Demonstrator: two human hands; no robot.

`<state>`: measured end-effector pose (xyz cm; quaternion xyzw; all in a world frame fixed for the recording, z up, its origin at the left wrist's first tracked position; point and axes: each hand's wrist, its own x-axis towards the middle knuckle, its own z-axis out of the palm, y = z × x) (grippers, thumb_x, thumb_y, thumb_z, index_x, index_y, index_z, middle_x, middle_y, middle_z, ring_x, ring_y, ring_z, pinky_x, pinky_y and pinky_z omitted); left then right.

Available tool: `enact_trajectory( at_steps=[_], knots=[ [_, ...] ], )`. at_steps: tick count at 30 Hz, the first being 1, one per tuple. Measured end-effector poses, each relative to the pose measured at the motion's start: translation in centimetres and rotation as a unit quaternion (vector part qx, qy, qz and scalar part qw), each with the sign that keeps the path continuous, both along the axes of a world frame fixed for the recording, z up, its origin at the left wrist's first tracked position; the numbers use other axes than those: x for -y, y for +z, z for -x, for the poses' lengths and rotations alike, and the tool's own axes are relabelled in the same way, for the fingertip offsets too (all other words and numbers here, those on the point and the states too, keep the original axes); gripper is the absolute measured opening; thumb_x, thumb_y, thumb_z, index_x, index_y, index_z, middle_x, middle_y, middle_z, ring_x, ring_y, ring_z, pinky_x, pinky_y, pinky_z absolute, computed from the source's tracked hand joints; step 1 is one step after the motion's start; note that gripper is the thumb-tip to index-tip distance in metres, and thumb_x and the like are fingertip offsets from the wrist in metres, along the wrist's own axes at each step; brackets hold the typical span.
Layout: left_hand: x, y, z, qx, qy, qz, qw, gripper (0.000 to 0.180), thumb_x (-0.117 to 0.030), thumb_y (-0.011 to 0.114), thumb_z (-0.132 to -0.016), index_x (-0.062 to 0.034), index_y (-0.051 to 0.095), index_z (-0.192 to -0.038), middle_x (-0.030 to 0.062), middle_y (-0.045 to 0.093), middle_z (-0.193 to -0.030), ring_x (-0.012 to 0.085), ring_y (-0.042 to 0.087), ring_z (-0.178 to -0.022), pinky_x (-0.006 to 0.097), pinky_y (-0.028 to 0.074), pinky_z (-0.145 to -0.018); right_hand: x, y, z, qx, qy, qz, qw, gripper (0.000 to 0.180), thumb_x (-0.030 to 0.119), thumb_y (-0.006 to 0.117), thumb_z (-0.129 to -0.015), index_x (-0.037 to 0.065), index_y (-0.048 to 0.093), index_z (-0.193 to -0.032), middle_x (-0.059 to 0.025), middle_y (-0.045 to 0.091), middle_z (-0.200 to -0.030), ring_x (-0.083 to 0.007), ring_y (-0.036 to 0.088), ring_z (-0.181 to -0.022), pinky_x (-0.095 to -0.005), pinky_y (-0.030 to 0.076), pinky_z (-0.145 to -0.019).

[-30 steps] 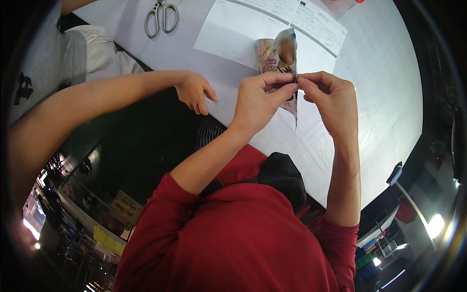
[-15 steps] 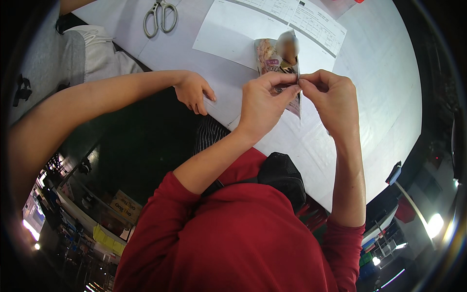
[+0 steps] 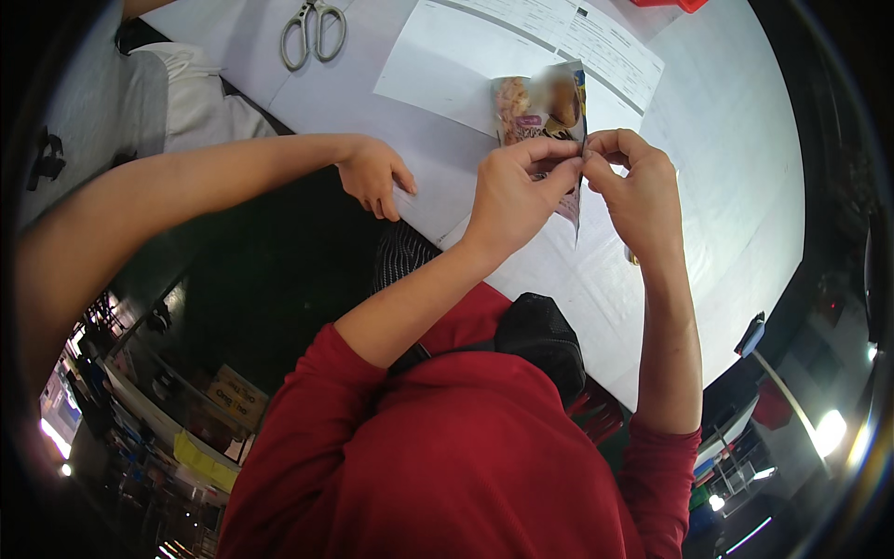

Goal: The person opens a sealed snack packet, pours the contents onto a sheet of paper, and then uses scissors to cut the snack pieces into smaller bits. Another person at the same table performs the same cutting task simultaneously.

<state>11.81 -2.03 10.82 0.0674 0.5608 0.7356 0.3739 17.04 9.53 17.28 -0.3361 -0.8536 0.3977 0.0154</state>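
Note:
A small printed snack packet [image 3: 523, 114] is held up over the table, its thin edge toward the right. My left hand [image 3: 521, 191] pinches it near that edge between thumb and fingers. Close against it, my right hand [image 3: 635, 182] has thumb and forefinger pinched on the same edge. The two sets of fingertips almost meet. Part of the packet's lower half is hidden behind my left fingers. Under and behind the packet lie printed paper sheets [image 3: 447, 74].
Metal scissors [image 3: 314, 35] lie at the far left of the white table [image 3: 726, 205]. A co-worker's hand [image 3: 374, 177] rests at the left table edge. At the top right sits a red object [image 3: 666, 3]. A small shiny item [image 3: 631, 255] shows beside my right wrist.
Both hands and the packet have shifted slightly to the right, and the packet is turned a little, showing a blue and yellow edge. The pinch holds as before.

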Motion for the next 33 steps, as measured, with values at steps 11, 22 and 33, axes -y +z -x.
enact_trajectory(
  at_steps=[11,22,33],
  knots=[
    [1.4,0.4,2.6,-0.129,-0.129,0.072,0.981,0.017,-0.011,0.056,-0.091,0.0036,0.064,-0.095,0.0048,0.066,-0.077,0.0075,0.061,-0.068,0.022,0.050,-0.062,-0.2,-0.2,0.1,0.000,-0.024,0.198,0.980,0.017,0.011,0.061,-0.080,-0.005,0.060,-0.084,-0.0090,0.062,-0.081,-0.0143,0.061,-0.077,-0.0274,0.049,-0.067],
    [1.0,-1.2,3.2,-0.140,-0.179,0.000,0.974,0.019,-0.015,0.052,-0.089,0.0006,0.062,-0.084,0.0032,0.060,-0.066,0.0058,0.050,-0.058,0.025,0.042,-0.054,-0.3,-0.5,0.2,0.011,0.089,0.131,0.987,0.031,0.025,0.048,-0.098,-0.002,0.050,-0.082,-0.0115,0.057,-0.064,-0.0190,0.057,-0.056,-0.0341,0.046,-0.057],
    [1.7,2.2,3.7,-0.264,-0.126,0.085,0.952,0.033,-0.032,0.050,-0.097,0.0006,0.052,-0.091,0.0113,0.059,-0.069,0.0138,0.056,-0.061,0.029,0.046,-0.058,1.8,-1.7,1.5,-0.059,-0.030,0.227,0.972,0.027,0.020,0.048,-0.097,-0.002,0.051,-0.082,-0.0085,0.055,-0.063,-0.0139,0.053,-0.057,-0.0324,0.044,-0.055]
  ],
)
